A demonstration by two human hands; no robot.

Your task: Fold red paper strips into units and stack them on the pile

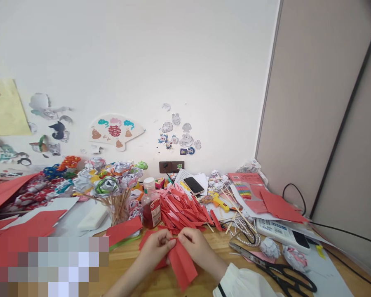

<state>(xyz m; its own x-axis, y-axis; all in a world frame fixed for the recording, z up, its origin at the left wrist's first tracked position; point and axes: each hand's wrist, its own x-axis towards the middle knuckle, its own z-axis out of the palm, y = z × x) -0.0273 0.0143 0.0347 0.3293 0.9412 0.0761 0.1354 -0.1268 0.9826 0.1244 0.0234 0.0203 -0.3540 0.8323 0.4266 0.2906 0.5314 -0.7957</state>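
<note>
A creased sheet of red paper [183, 264] hangs down from between my two hands, low in the middle of the view. My left hand [158, 247] pinches its upper left edge between thumb and fingers. With thumb and forefinger, my right hand [195, 244] grips the top of the same sheet, close beside the left. More red paper shows partly behind my left hand. Just beyond my hands lies a heap of folded red paper strips [185, 208].
Black scissors [284, 274] lie at right near a crumpled paper ball [269, 247]. Behind stand a bottle of dark liquid [151, 208] and paper flowers [106, 186] on sticks. A phone [193, 185] and a yellow glue gun [220, 202] lie farther back. Cables cross the right side.
</note>
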